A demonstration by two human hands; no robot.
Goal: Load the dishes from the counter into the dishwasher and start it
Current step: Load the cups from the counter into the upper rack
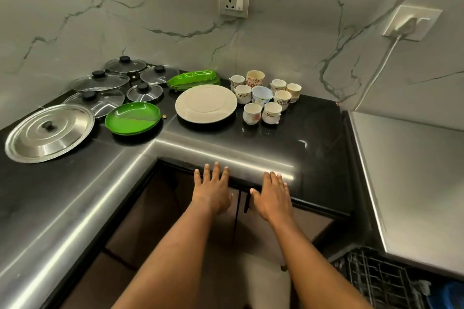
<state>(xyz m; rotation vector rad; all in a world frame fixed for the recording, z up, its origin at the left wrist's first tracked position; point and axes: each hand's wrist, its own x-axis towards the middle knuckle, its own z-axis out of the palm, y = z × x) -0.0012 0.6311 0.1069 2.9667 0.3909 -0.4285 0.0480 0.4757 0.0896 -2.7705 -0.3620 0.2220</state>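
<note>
Both hands are held out flat at the front edge of the counter (pixel 276 148): left hand (pixel 212 189) and right hand (pixel 272 195), fingers spread, nothing grasped. The white plate (pixel 206 103) is seen mid-counter, cups (pixel 261 98) clustered just to its right, green plates (pixel 133 119) and lids (pixel 100 80) to its left. The dishwasher rack (pixel 376 278) is glimpsed low on the right. The white plate is judged heavy, glazed and breakable, best taken by the rim with both hands. The cups are judged light but easily chipped, best lifted by handle or body.
</note>
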